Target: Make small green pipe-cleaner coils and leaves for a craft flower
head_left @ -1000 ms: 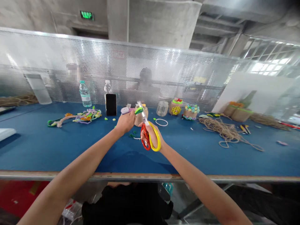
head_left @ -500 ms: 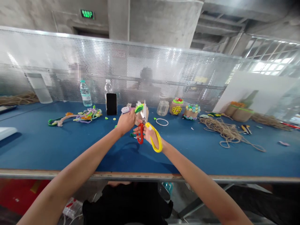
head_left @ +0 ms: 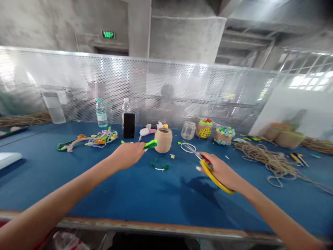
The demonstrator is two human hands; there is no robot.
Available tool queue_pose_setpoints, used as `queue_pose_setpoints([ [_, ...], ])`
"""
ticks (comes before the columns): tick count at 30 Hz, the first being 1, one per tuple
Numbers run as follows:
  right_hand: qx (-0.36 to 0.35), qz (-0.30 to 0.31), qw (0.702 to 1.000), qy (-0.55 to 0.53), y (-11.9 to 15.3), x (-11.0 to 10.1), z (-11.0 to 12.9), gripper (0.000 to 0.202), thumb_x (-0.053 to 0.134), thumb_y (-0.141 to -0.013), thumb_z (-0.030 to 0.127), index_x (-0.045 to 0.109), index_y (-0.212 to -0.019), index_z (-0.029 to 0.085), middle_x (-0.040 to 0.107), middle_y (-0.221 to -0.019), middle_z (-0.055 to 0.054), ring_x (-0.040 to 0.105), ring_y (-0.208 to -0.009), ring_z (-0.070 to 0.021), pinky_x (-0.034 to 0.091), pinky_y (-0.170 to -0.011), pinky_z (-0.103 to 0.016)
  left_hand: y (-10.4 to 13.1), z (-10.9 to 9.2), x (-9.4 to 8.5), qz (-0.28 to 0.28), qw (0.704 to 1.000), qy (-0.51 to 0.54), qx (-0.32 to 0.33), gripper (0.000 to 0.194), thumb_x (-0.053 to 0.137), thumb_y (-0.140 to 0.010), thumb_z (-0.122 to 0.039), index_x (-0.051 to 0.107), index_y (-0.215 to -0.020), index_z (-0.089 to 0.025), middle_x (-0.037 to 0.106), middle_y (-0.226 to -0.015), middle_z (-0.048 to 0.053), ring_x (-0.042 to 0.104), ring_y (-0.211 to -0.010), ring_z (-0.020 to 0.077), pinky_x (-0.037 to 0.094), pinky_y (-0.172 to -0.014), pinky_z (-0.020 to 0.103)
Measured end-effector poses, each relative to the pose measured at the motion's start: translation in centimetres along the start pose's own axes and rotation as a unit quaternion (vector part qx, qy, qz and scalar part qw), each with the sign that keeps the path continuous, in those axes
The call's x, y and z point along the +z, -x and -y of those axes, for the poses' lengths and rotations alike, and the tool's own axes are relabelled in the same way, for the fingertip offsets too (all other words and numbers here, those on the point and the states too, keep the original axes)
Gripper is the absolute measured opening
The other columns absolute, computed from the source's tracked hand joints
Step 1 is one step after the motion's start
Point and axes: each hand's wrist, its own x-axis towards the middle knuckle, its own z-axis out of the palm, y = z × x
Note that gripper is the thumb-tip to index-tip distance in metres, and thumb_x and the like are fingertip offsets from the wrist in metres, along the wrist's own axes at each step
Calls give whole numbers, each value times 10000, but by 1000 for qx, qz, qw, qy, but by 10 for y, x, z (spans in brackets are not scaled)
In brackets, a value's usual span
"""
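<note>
My left hand (head_left: 127, 155) pinches a green fuzzy pipe cleaner piece (head_left: 151, 144), whose tip sticks out towards the right. Just beyond that tip stands a twine-wrapped jar (head_left: 163, 140), upright with its mouth uncovered. In my right hand (head_left: 220, 170) are scissors (head_left: 212, 176) with yellow and red handles, their blades pointing up and left over a white ring (head_left: 187, 147). Dark green and white scraps (head_left: 160, 166) lie on the blue table (head_left: 145, 194) between my hands.
A phone (head_left: 129, 125) stands upright before a bottle. Tangled pipe cleaners (head_left: 101, 137) lie to the left. A glass jar (head_left: 188, 130), two decorated jars and a heap of twine (head_left: 260, 156) are on the right. A perforated metal screen (head_left: 145, 93) closes off the back.
My hands have moved apart. The scissors have gone right, away from the green piece, which stays in my left hand. The twine-wrapped jar is now in plain sight. The view has shifted.
</note>
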Motion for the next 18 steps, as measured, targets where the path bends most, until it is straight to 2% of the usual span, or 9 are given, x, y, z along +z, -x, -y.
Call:
queue_pose_setpoints([
  [1, 41, 22, 992, 115, -1, -9, -12, 555, 667, -642, 379, 561, -1147, 176, 581, -998, -103, 577, -881, -256, 441, -864, -421, 2, 1, 6, 20, 999, 1, 28, 230, 383, -924, -254, 567, -947, -117, 658, -834, 97, 649, -751, 227, 494, -627, 301],
  [2, 61, 34, 988, 141, -3, -18, -23, 624, 685, -600, 357, 554, -1165, 126, 581, -1044, -148, 577, -928, -294, 426, -891, -448, 3, 3, 14, 38, 998, 3, 51, 217, 395, -917, -239, 575, -936, -119, 660, -845, 100, 650, -771, 233, 497, -637, 302],
  [4, 80, 66, 981, 164, -10, -31, -40, 676, 656, -603, 344, 515, -1215, 91, 563, -1152, -182, 574, -1007, -309, 430, -920, -430, -3, 7, 28, 65, 995, 9, 81, 207, 409, -907, -218, 589, -911, -116, 659, -851, 106, 649, -800, 244, 501, -659, 312],
  [7, 67, 129, 972, 185, -26, -48, -55, 688, 589, -700, 434, 446, -1294, 118, 541, -1256, -145, 539, -1118, -288, 431, -954, -382, -19, 17, 48, 78, 992, 20, 96, 219, 411, -903, -206, 604, -919, -103, 645, -890, 125, 637, -846, 259, 502, -694, 330],
  [10, 40, 169, 956, 238, -42, -61, -66, 661, 525, -775, 516, 428, -1327, 166, 554, -1259, -112, 541, -1125, -284, 449, -940, -399, -35, 26, 60, 75, 992, 36, 95, 229, 423, -895, -191, 611, -999, -114, 614, -981, 139, 617, -898, 265, 500, -720, 342],
  [12, 0, 142, 940, 309, -50, -63, -67, 591, 507, -787, 516, 513, -1258, 160, 589, -1199, -127, 564, -1081, -307, 458, -918, -450, -41, 29, 66, 70, 992, 53, 90, 250, 418, -901, -200, 599, -1067, -150, 595, -1024, 123, 610, -907, 241, 499, -742, 334],
  [14, -65, 62, 922, 377, -56, -54, -62, 479, 485, -802, 470, 602, -1135, 146, 617, -1115, -144, 583, -1023, -329, 463, -880, -506, -44, 31, 71, 66, 992, 73, 85, 264, 402, -918, -226, 586, -1104, -197, 587, -1034, 93, 606, -899, 201, 498, -757, 306],
  [16, -134, -11, 909, 394, -59, -35, -48, 390, 453, -839, 393, 601, -1110, 154, 621, -1075, -132, 592, -984, -304, 478, -847, -501, -46, 31, 75, 52, 989, 117, 70, 255, 410, -921, -245, 596, -1095, -226, 593, -1022, 70, 600, -896, 174, 494, -764, 280],
  [18, -199, -48, 907, 368, -59, -9, -31, 304, 461, -856, 321, 594, -1086, 174, 623, -1035, -110, 598, -953, -258, 504, -815, -450, -47, 31, 79, 27, 982, 178, 50, 230, 446, -906, -247, 626, -1049, -231, 607, -1000, 60, 592, -908, 173, 489, -771, 276],
])
